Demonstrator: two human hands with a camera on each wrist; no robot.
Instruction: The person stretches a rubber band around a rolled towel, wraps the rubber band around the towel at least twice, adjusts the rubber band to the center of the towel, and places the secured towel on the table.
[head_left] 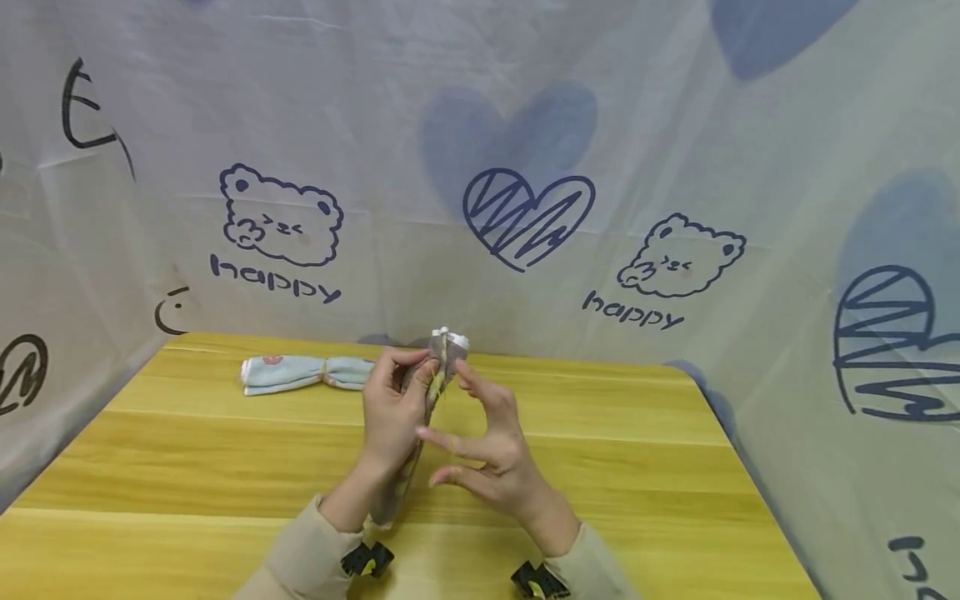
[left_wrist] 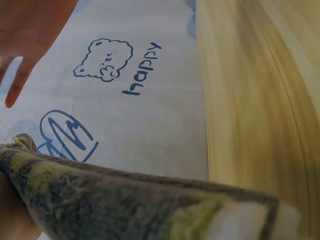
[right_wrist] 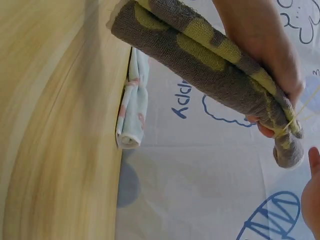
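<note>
My left hand (head_left: 393, 408) grips a rolled grey-and-yellow towel (head_left: 438, 367) and holds it upright above the wooden table (head_left: 187, 467). The towel also fills the bottom of the left wrist view (left_wrist: 125, 200) and crosses the right wrist view (right_wrist: 210, 65). A thin yellow rubber band (right_wrist: 300, 112) circles the towel near one end and stretches off toward my right hand (head_left: 487, 442). That hand's fingers are spread, and its index finger and thumb are close to the towel's top. The right hand's palm shows at the top left of the left wrist view (left_wrist: 30, 35).
A light blue towel (head_left: 307, 372), cinched in the middle, lies at the back left of the table, seen also as the pale roll (right_wrist: 132, 110). A printed cloth backdrop (head_left: 525, 208) with bears and hearts surrounds the table on three sides.
</note>
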